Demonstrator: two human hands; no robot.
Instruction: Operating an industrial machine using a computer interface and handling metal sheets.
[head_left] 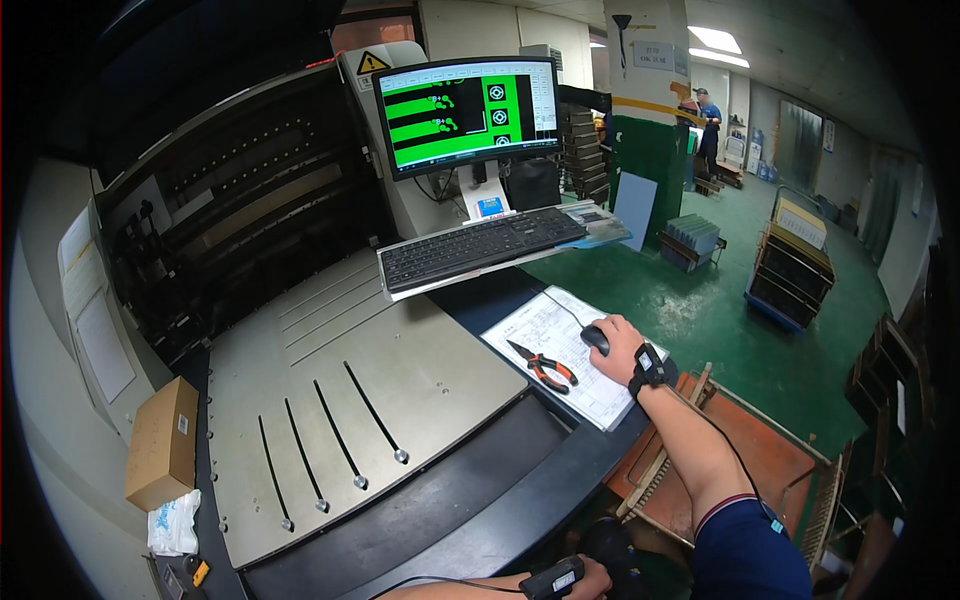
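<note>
At the lower edge, my left hand (594,578) is partly cut off; I cannot tell its grip. Orange-and-black pliers (543,367) lie on the paper sheets (603,402). Just beside them, my right hand (620,350) curls over the black computer mouse (594,338), holding it on those sheets. Beyond are the keyboard (480,247) and monitor (470,120).

1. The right forearm (695,440) slants up and leftward from the lower right, bare below the elbow.
2. The right hand (619,348) is palm down, fingers curved forward.
3. The left forearm (450,592) lies nearly level along the lower edge.
4. The left hand (594,578) is partly cut off (finger pose unclear).
</note>
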